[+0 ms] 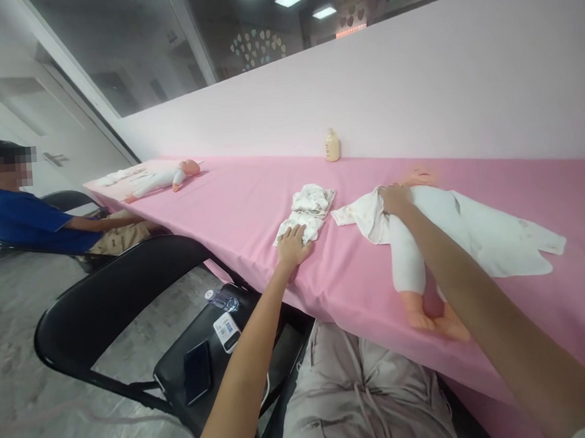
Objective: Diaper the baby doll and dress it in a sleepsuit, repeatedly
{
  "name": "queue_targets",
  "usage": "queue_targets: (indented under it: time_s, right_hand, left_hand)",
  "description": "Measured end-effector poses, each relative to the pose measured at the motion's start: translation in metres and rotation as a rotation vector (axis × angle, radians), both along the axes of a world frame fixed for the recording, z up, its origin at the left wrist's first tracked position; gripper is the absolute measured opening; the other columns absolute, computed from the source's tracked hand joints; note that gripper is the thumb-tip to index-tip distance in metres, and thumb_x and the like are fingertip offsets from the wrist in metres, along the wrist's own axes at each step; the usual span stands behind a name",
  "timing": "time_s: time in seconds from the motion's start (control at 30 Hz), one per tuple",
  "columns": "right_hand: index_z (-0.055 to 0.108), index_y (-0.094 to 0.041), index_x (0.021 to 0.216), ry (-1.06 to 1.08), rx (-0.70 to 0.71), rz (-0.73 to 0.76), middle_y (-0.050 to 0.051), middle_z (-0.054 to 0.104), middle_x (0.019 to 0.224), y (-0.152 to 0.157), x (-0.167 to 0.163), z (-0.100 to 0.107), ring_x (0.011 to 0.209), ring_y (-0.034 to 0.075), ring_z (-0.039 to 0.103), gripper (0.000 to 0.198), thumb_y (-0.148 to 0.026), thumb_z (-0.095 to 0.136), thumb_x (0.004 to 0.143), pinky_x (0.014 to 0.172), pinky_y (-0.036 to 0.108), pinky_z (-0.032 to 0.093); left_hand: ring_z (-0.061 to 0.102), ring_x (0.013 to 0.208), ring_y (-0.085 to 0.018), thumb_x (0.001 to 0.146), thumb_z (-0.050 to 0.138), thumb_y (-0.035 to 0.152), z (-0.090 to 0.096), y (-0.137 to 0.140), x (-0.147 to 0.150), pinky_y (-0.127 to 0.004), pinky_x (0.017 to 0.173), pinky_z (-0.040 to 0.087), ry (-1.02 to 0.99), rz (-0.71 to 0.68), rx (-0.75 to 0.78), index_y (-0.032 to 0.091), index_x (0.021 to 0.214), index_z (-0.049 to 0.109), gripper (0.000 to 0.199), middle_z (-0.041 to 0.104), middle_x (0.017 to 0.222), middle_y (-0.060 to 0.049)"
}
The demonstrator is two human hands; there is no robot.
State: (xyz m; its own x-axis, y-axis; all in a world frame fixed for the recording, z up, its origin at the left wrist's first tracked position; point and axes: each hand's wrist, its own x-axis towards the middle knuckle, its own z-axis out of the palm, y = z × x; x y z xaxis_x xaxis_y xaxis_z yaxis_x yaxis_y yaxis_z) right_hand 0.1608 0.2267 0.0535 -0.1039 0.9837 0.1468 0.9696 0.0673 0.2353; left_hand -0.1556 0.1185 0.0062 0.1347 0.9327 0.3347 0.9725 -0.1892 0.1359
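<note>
My left hand [294, 245] lies with its fingers spread on the near end of a folded white patterned cloth [314, 201] on the pink-covered table. A baby doll in white lies on its back, its head [420, 177] toward the wall and its bare feet [419, 313] toward me. My right hand [396, 200] is at the doll's upper body, its fingers closed on the edge of a white baby shirt [372, 217] bunched at the left side. More white clothing [504, 231] is spread to the doll's right, partly behind my right forearm.
A cream-coloured bottle [332, 145] stands against the wall. Another doll [162, 179] lies at the table's far left, near a seated person in a blue shirt [26, 214]. The black chair [126, 277] beside me holds a phone [198, 372], a white card-like item [227, 331] and a clear bottle [223, 300].
</note>
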Motion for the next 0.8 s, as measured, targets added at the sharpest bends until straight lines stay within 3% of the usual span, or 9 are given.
queue_targets:
  time_s: [0.4, 0.5, 0.57, 0.63, 0.73, 0.8]
  right_hand:
    - [0.056, -0.007, 0.103, 0.205, 0.244, -0.039, 0.019, 0.059, 0.108, -0.017, 0.008, 0.003, 0.105, 0.03, 0.046, 0.03, -0.02, 0.041, 0.082, 0.088, 0.041, 0.028]
    - [0.057, -0.007, 0.095, 0.253, 0.287, -0.042, 0.018, 0.061, 0.096, -0.021, 0.012, 0.005, 0.097, 0.029, 0.049, 0.025, -0.021, 0.044, 0.078, 0.09, 0.04, 0.028]
    - [0.056, -0.008, 0.091, 0.287, 0.335, -0.044, 0.016, 0.061, 0.088, -0.02, 0.015, 0.004, 0.09, 0.027, 0.052, 0.022, -0.018, 0.046, 0.074, 0.091, 0.04, 0.028]
    - [0.054, -0.008, 0.094, 0.341, 0.394, -0.041, 0.015, 0.061, 0.088, -0.017, 0.017, 0.001, 0.088, 0.027, 0.052, 0.025, -0.016, 0.048, 0.07, 0.089, 0.04, 0.031]
    - [0.05, -0.007, 0.102, 0.422, 0.459, -0.037, 0.017, 0.06, 0.097, -0.016, 0.02, -0.003, 0.091, 0.027, 0.052, 0.033, -0.018, 0.05, 0.072, 0.085, 0.038, 0.034]
    - [0.05, -0.008, 0.102, 0.434, 0.474, -0.049, 0.017, 0.059, 0.098, -0.018, 0.021, -0.003, 0.092, 0.026, 0.052, 0.028, -0.02, 0.046, 0.078, 0.085, 0.037, 0.033]
  left_hand:
    - [0.036, 0.13, -0.029, 0.084, 0.042, 0.038, -0.001, 0.0, 0.001, -0.045, 0.105, 0.031, 0.054, 0.014, -0.018, 0.019, 0.135, 0.042, 0.055, 0.045, 0.14, -0.008]
    - [0.031, 0.133, -0.034, 0.083, 0.043, 0.033, 0.007, -0.004, 0.014, -0.054, 0.108, 0.021, 0.15, 0.05, 0.014, 0.015, 0.138, 0.038, 0.058, 0.04, 0.143, -0.013]
    - [0.023, 0.137, -0.036, 0.084, 0.041, 0.028, 0.02, -0.005, 0.033, -0.059, 0.11, 0.009, 0.217, 0.026, 0.089, 0.016, 0.141, 0.033, 0.058, 0.033, 0.147, -0.014]
    - [0.018, 0.139, -0.034, 0.086, 0.038, 0.025, 0.037, -0.001, 0.063, -0.057, 0.111, 0.007, 0.234, -0.088, 0.153, 0.018, 0.142, 0.03, 0.057, 0.03, 0.149, -0.012]
    - [0.026, 0.137, -0.03, 0.087, 0.04, 0.032, 0.067, 0.013, 0.123, -0.046, 0.112, 0.018, 0.139, -0.283, 0.186, 0.017, 0.139, 0.034, 0.055, 0.036, 0.145, -0.012]
    - [0.032, 0.133, -0.026, 0.088, 0.039, 0.037, 0.082, 0.026, 0.165, -0.042, 0.11, 0.025, 0.042, -0.373, 0.189, 0.017, 0.137, 0.036, 0.054, 0.04, 0.142, -0.01]
